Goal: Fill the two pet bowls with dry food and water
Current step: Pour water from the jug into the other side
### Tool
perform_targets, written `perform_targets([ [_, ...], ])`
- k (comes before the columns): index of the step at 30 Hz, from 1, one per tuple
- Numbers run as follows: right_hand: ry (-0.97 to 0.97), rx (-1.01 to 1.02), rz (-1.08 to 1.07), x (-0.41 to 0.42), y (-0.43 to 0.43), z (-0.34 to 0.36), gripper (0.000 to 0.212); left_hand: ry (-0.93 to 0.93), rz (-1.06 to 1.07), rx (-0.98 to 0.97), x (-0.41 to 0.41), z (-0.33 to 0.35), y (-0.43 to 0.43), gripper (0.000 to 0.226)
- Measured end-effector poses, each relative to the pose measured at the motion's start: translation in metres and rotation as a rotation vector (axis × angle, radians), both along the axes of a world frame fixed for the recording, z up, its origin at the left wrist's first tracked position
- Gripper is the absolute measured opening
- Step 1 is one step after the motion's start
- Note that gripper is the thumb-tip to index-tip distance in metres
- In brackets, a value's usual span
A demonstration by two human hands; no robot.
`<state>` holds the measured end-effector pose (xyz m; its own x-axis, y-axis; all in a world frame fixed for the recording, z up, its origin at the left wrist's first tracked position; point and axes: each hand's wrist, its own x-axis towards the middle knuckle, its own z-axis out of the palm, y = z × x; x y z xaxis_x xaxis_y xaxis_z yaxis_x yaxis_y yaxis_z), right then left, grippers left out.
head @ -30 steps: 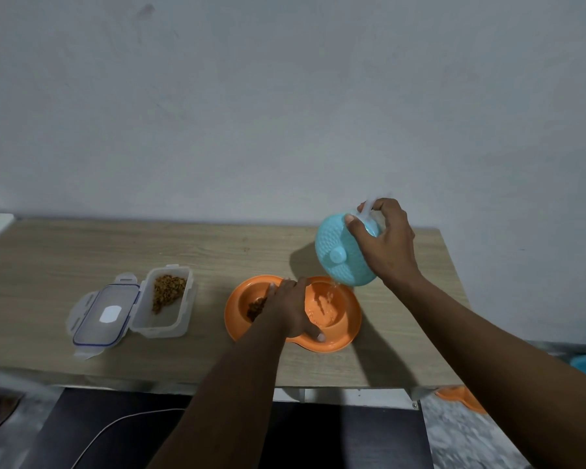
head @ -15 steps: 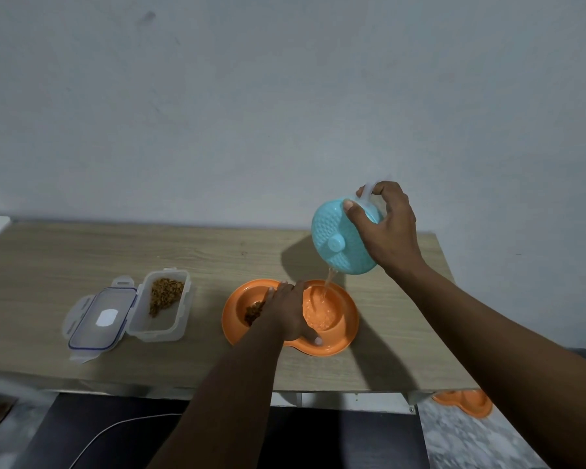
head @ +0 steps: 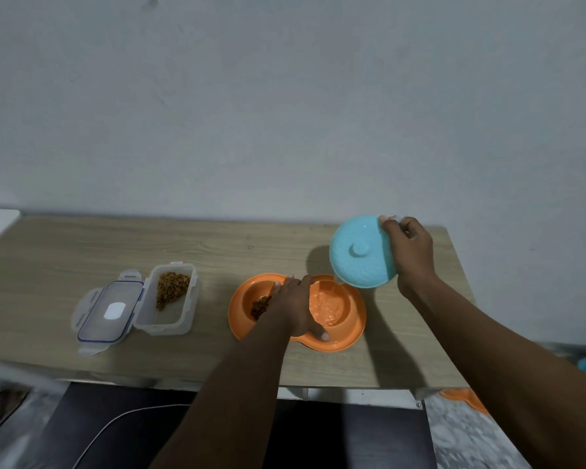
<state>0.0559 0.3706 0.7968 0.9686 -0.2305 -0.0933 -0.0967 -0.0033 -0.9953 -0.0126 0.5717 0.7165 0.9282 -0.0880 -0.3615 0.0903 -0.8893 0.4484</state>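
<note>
An orange double pet bowl (head: 354,328) sits on the wooden table (head: 217,252). Its left well holds brown dry food (head: 260,307); its right well holds rippling water (head: 327,308). My left hand (head: 295,308) rests across the middle of the bowl, thumb on its front rim, steadying it. My right hand (head: 410,252) grips a turquoise water container (head: 361,257) by its handle, tilted with its lid side toward me, above and right of the water well. No stream is visible.
A clear plastic box (head: 170,299) with dry food stands open on the left, its hinged lid (head: 109,314) lying beside it. A white cable (head: 129,418) runs over the dark floor below. Another orange item (head: 464,399) lies on the floor at right.
The pouring stream seen earlier has stopped. My right hand has moved the turquoise container right and back, away from the water well. My left hand has stayed on the bowl.
</note>
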Motion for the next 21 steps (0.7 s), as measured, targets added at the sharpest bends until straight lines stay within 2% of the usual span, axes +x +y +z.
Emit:
perform_targets([
  [7,0.286,0.293,-0.124,0.017,-0.02,-0.016,0.034,0.015,-0.009,0.026,-0.001,0.004,0.0,0.126],
  [10,0.329,0.374,-0.131,0.023,-0.023,-0.017,0.035,0.018,-0.013,0.021,-0.001,0.004,0.0,0.126],
  [15,0.322,0.392,-0.12,0.032,-0.025,-0.015,0.036,0.007,-0.062,0.057,0.0,0.007,0.002,0.127],
  [18,0.327,0.3,-0.171,0.031,-0.029,-0.02,0.037,-0.073,-0.086,0.064,-0.005,0.01,0.007,0.129],
  [21,0.322,-0.026,-0.341,0.013,-0.035,-0.04,0.039,-0.23,0.04,0.053,-0.011,0.011,0.016,0.115],
])
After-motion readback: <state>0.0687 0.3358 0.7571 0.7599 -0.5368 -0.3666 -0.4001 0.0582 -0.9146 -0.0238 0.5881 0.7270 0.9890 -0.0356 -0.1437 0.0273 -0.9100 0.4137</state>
